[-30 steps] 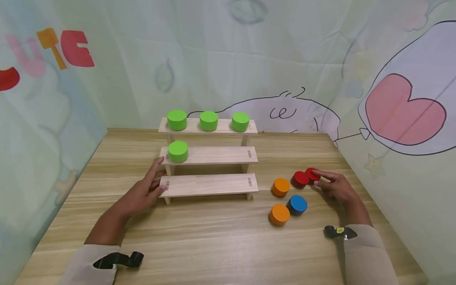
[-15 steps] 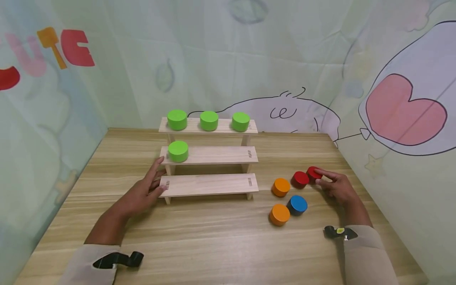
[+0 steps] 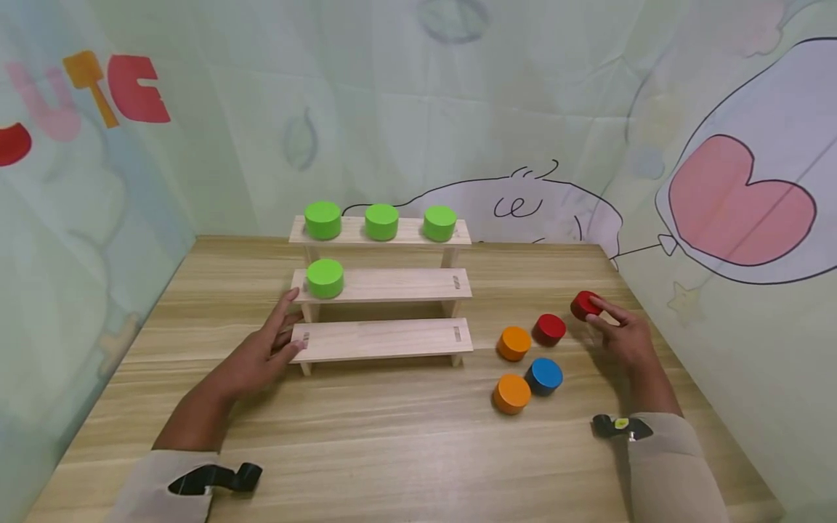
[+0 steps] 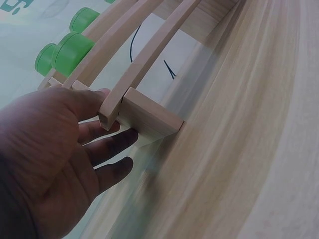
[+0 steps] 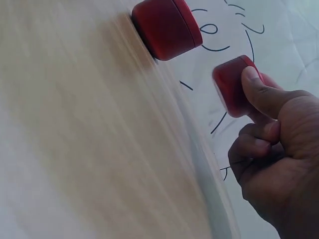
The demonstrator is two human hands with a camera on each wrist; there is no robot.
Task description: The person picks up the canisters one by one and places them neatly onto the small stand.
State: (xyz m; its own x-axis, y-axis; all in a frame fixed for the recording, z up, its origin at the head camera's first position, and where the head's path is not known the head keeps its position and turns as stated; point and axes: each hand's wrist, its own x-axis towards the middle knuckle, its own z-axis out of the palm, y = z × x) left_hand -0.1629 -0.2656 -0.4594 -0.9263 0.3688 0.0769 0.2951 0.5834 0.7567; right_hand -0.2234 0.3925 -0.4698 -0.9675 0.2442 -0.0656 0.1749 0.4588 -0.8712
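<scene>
My right hand [image 3: 626, 335] pinches a red cylinder block [image 3: 583, 306] between thumb and fingers at the right of the table. In the right wrist view that held block [image 5: 232, 88] is tilted and raised off the tabletop, with the other fingers curled below it. A second red cylinder block [image 3: 549, 330] stands just to its left. My left hand [image 3: 258, 362] rests against the left end of a three-step wooden rack [image 3: 386, 340], fingers spread, thumb at the bottom step and index finger at the middle one. Green cylinder blocks [image 3: 325, 279] stand on the top and middle steps.
Two orange cylinder blocks [image 3: 512, 394] and a blue cylinder block [image 3: 544, 376] stand between the rack and my right hand. A printed cloth [image 3: 392, 109] hangs behind and beside the wood-grain table [image 3: 392, 450].
My right hand has drawn the red block away from the other red one, to the right and back, and lifted and tilted it. My left hand stays at the rack.
</scene>
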